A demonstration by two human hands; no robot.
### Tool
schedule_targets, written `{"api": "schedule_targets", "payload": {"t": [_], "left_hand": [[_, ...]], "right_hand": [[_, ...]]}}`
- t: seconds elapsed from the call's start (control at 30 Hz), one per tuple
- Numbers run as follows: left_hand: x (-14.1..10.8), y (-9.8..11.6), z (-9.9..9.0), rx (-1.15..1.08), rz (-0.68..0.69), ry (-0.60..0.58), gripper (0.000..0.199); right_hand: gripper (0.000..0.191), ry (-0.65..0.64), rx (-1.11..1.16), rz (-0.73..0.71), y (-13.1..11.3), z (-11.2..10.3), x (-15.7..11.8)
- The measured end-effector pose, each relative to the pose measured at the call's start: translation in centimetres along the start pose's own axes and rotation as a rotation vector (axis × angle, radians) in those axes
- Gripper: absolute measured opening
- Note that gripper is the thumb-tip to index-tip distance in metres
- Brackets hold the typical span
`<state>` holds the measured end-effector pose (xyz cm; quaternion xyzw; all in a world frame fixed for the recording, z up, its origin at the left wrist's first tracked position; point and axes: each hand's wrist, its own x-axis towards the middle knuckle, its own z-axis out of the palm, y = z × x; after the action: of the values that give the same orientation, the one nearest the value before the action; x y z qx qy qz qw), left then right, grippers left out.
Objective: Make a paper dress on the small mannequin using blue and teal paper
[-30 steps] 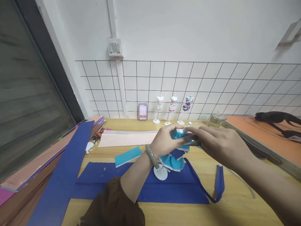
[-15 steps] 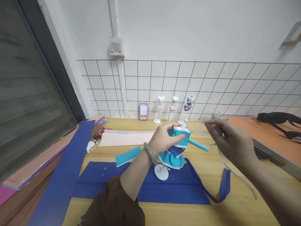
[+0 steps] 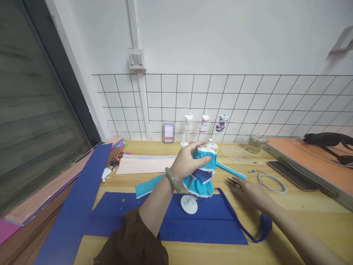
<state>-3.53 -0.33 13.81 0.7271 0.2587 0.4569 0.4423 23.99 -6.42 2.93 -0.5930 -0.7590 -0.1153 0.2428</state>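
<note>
My left hand [image 3: 190,160] is closed around the upper part of a miniature dress form [image 3: 210,144]. The form leans on its round white base and wears a turquoise and dark blue ruffled dress [image 3: 202,186] with white edges. My left thumb presses across the bodice. To its right, low over the table, my right hand [image 3: 252,193] has its fingers around small dark scissors [image 3: 234,182], their tips pointing left. Under the form's base lies a dark blue sheet [image 3: 204,230], and a narrow blue strip [image 3: 239,221] curls off to the right.
Several dress forms [image 3: 204,123] and a phone [image 3: 168,133] stand along the wall. A turquoise stick [image 3: 231,170], a tape roll [image 3: 272,183], a dark flat slab [image 3: 292,176] and a glass cup [image 3: 257,144] are to the right. Coloured sheets [image 3: 74,206] lie left.
My right hand has dropped from its raised pinch to the table, where it grips the scissors. The tape roll now shows lying flat. The dressed form has shifted slightly left in my left hand.
</note>
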Motion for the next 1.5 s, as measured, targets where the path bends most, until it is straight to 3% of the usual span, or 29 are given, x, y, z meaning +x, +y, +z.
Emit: {"api": "schedule_targets", "payload": {"t": [0.1, 0.23, 0.3, 0.37, 0.43, 0.5, 0.6, 1.03, 1.27, 1.37, 1.5], "left_hand": [[0.0, 0.0, -0.1, 0.012, -0.028, 0.019, 0.056], [-0.1, 0.2, 0.0, 0.010, -0.068, 0.018, 0.057], [-0.2, 0.4, 0.0, 0.007, -0.067, 0.008, 0.056], [-0.3, 0.5, 0.2, 0.004, -0.052, 0.000, 0.055], [-0.3, 0.6, 0.3, -0.001, -0.024, -0.006, 0.053], [-0.3, 0.6, 0.3, -0.012, 0.014, -0.012, 0.050], [-0.1, 0.5, 0.3, -0.035, 0.051, -0.034, 0.048], [0.6, -0.6, -0.9, -0.022, 0.039, 0.056, 0.050], [1.2, -2.2, -1.4, -0.085, -0.038, 0.229, 0.055], [1.5, -3.0, -1.6, -0.083, -0.065, 0.347, 0.054], [1.7, -3.9, -1.9, -0.063, -0.067, 0.403, 0.050]], "right_hand": [[0.021, -0.110, 0.030, 0.011, 0.4, 0.5, 0.2], [0.025, -0.021, 0.094, 0.070, -0.9, -0.4, 1.9], [0.036, 0.003, 0.174, 0.111, -3.0, -1.9, 3.3], [0.043, 0.024, 0.500, 0.281, -6.0, -3.9, 4.8], [0.047, 0.035, 0.769, 0.354, -9.2, -5.7, 6.2], [0.049, 0.052, 0.943, 0.369, -11.6, -7.0, 7.3], [0.051, 0.055, 1.076, 0.360, -13.3, -7.4, 8.3], [0.037, -0.031, 1.396, 0.439, -12.5, -5.0, 10.5], [0.043, 0.010, 1.460, 0.504, -11.7, -2.3, 10.8], [0.046, 0.002, 1.384, 0.486, -11.7, -1.7, 11.0], [0.038, 0.174, 1.095, 0.451, -11.0, -0.8, 10.7]]}}
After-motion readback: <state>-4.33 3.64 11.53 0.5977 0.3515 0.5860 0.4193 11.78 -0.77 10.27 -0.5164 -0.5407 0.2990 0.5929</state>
